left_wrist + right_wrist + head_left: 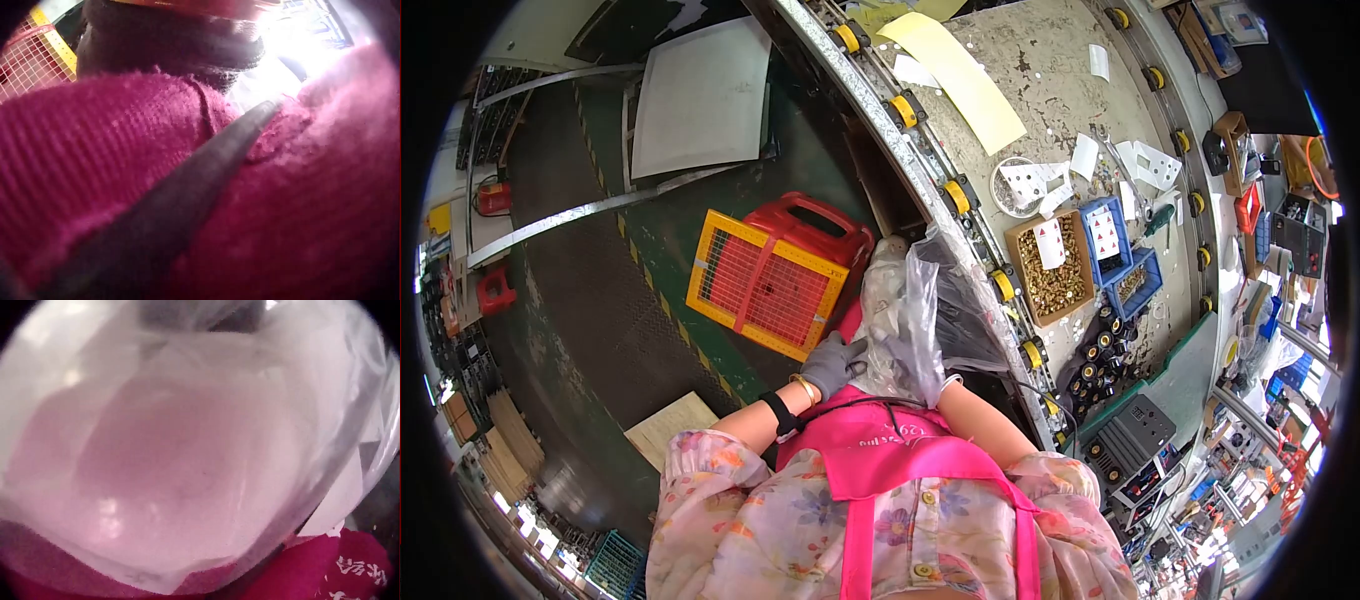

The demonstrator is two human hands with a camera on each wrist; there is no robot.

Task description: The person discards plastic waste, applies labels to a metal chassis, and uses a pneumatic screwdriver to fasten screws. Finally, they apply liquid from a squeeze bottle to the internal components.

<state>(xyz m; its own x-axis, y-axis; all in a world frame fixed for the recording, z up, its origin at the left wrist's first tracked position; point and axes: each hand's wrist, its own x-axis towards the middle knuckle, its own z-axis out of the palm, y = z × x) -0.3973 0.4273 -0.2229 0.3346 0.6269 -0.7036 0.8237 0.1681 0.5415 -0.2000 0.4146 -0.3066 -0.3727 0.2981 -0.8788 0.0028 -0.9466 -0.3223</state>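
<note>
A clear plastic bag (885,310) with pale contents lies over the person's lap, against the pink apron (900,430). At its lower left edge, the grey-gloved left hand (832,366) grips the plastic, fingers curled in at the side. In the left wrist view, pink cloth (94,137) and a dark strap fill most of the frame. The right forearm reaches to the bag's lower right side; plastic covers the right hand, and its finger pose cannot be made out. Up close in the right wrist view is cloudy plastic (187,444), with pink showing through.
A red and yellow crate (770,285) stands on the floor at left. The metal-edged bench on the right holds a cardboard box of brass parts (1052,285), blue bins (1135,290), black round parts (1100,365) and a yellow sheet (960,80). Dark film hangs along the bench edge.
</note>
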